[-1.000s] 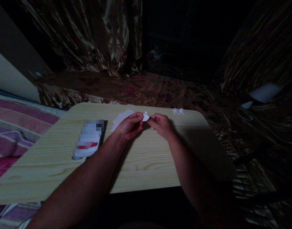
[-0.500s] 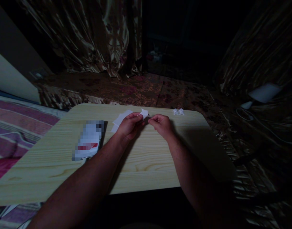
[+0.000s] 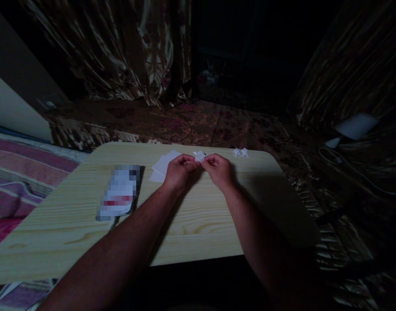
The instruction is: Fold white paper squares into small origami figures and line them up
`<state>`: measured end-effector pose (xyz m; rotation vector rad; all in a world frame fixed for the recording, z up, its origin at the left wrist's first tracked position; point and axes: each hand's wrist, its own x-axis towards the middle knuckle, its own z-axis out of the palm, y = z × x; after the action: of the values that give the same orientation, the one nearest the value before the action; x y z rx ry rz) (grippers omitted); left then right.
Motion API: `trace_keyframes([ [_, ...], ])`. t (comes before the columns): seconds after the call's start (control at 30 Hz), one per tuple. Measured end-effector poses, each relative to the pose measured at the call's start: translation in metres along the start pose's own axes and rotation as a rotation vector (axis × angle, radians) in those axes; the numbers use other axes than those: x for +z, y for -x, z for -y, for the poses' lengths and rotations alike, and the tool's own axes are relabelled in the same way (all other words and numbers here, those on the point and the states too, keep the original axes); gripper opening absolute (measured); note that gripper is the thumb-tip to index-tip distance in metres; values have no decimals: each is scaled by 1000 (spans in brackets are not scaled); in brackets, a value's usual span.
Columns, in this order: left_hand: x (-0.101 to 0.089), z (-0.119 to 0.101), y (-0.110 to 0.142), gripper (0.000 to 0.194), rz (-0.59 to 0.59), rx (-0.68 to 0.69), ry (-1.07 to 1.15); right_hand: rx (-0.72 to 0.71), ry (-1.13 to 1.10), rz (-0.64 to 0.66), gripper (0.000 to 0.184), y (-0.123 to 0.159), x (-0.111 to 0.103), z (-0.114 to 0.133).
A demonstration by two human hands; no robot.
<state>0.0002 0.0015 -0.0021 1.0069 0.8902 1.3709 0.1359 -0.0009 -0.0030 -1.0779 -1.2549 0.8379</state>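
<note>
A small folded piece of white paper [image 3: 200, 156] is held up between my two hands near the table's far side. My left hand [image 3: 181, 172] pinches its left edge between thumb and fingers. At its lower right, my right hand [image 3: 218, 170] grips it with thumb and forefinger. Flat sheets of white paper [image 3: 160, 168] lie on the table just left of my left hand and are partly covered by it. Two small folded paper shapes [image 3: 241, 152] stand side by side beyond my right hand, close to the far edge.
The pale wooden table [image 3: 198, 233] has rounded far corners. On its left lies a blurred-out, phone-like object [image 3: 120, 190]. A striped bed cover [image 3: 19, 172] is to the left, and a white lamp [image 3: 356, 126] stands at the right beyond the table. Patterned curtains [image 3: 159, 52] hang behind.
My right hand has moved left and taken hold of the folded paper, which was in my left hand alone. The paper has turned and now sits lower, between both hands.
</note>
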Motion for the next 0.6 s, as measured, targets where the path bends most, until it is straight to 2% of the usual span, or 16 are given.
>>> trace_keyframes([
  [0.2,2,0,2,27,23,-53,81,25,26,15,17,2,-1,4],
  [0.33,4,2,2,27,38,-27,52,50,-38,50,19,1,-2,3],
  [0.47,6,5,4,28,35,20,-61,102,-103,9,23,-6,-10,1],
  [0.6,9,10,8,25,74,86,-306,97,-168,-80,23,-17,-25,0],
])
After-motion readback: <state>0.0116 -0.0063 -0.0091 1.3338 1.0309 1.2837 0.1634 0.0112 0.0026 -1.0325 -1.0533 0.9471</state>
